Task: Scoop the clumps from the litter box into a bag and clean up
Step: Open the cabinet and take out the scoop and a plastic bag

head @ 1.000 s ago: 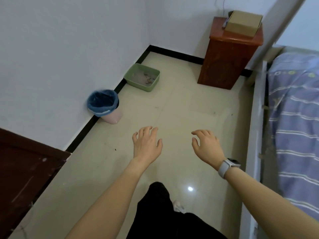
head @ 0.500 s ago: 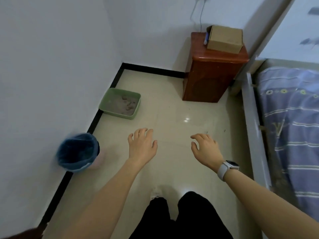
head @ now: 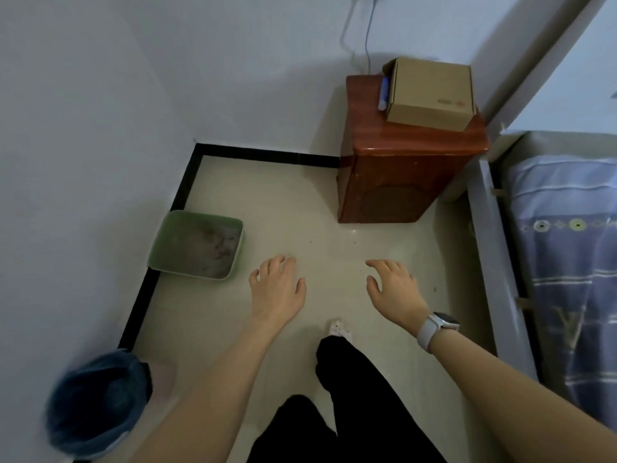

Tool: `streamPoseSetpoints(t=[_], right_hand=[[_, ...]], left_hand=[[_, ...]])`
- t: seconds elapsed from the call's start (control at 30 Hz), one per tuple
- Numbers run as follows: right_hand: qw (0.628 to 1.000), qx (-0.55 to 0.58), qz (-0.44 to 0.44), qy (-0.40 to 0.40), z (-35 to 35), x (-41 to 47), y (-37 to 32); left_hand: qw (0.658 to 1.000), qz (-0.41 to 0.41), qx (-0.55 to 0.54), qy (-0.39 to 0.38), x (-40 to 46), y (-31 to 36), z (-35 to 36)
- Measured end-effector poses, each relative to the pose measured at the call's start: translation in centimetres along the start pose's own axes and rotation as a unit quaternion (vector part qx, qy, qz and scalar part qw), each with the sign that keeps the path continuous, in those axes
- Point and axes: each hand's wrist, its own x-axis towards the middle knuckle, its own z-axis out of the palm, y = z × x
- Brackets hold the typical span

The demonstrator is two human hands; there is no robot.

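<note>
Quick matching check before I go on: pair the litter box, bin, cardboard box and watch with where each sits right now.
Things:
1. litter box
2. bin with blue liner
3. cardboard box
4. watch

Places:
A. on top of the wooden cabinet
B. on the right wrist
C. on the floor against the left wall, ahead of the left hand
D. bottom left of the view, by the left forearm

Pairs: 1-C, 2-D, 3-A, 4-B
</note>
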Motion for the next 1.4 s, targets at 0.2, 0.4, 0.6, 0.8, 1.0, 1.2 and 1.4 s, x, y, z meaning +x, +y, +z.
streamPoseSetpoints(t=[0.2,0.4,0.6,0.8,1.0,1.2,1.4], right_hand=[[1.0,-0.001,0.024,-0.019,-2.9,11.2,1.4],[0.999,-0.013,0.035,-0.011,0.3,21.9,4.2],[0.997,-0.065,0.036,-0.019,9.0,31.8,10.4],[0.989,-0.064,-0.044,0.125,18.1,42.9,18.7],[0.917,-0.162,-0.159,0.327,22.2,51.8,26.0],[0.889,-0.205,-0.173,0.37,24.3,55.1,28.9],[0.892,-0.2,-0.183,0.361,23.7,54.3,28.8]], left_hand=[[0.999,0.018,-0.038,-0.008,12.0,2.6,-1.4],[0.997,0.058,-0.05,-0.023,23.7,2.2,1.8],[0.99,0.088,-0.108,-0.031,34.2,2.4,12.4],[0.973,0.156,-0.164,0.046,43.4,4.3,25.5],[0.915,0.24,-0.235,0.223,52.5,6.9,33.6],[0.872,0.261,-0.237,0.34,54.3,9.7,38.5],[0.827,0.285,-0.362,0.322,54.4,10.1,38.7]])
